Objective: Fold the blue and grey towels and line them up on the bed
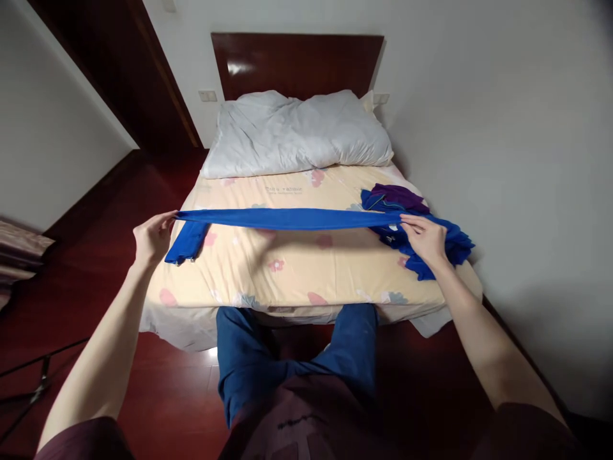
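Observation:
A long blue strip of cloth (pixel 287 219) is stretched level above the bed between my two hands. My left hand (pixel 152 239) pinches its left end, and my right hand (pixel 425 239) pinches the other end. Below and beside my left hand lies a folded blue cloth (pixel 188 241) on the sheet. Under and around my right hand is a crumpled pile of blue clothing (pixel 457 246), with a dark purple cloth (pixel 400 195) at its far side. Part of that pile is hidden by my right hand and the strip.
The bed (pixel 275 281) has a cream sheet with flower prints. A pale grey quilt or pillow (pixel 297 137) lies by the dark wooden headboard (pixel 297 61). A wall stands close on the right. A thin black metal frame (pixel 43 377) is on the floor at lower left.

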Tool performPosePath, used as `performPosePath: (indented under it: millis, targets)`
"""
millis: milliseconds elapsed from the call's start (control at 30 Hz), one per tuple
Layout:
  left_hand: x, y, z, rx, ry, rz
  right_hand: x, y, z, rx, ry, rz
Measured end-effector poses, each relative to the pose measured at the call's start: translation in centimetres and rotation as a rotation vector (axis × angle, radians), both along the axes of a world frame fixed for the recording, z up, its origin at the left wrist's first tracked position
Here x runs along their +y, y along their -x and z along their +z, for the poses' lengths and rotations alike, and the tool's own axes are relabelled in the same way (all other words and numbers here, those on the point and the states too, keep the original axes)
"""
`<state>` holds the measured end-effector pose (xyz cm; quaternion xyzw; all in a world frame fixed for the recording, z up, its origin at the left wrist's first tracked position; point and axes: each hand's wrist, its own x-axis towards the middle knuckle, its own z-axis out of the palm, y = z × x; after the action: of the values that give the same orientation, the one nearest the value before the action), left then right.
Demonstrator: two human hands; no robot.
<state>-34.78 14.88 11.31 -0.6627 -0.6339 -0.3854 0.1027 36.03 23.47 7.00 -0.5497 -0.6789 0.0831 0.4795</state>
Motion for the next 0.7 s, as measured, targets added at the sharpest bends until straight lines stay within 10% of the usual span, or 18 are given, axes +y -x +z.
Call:
performPosePath:
  millis: [400,700]
  targets:
    - [-5.2,-1.1,-21.9,0.077,0.594,0.057,-5.0,2.6,-22.5,-0.077,0.446,-0.122]
    - [-9.3,0.8,-26.5,0.012,0.587,0.059,-8.5,1.8,-23.3,-0.52,0.518,-0.194]
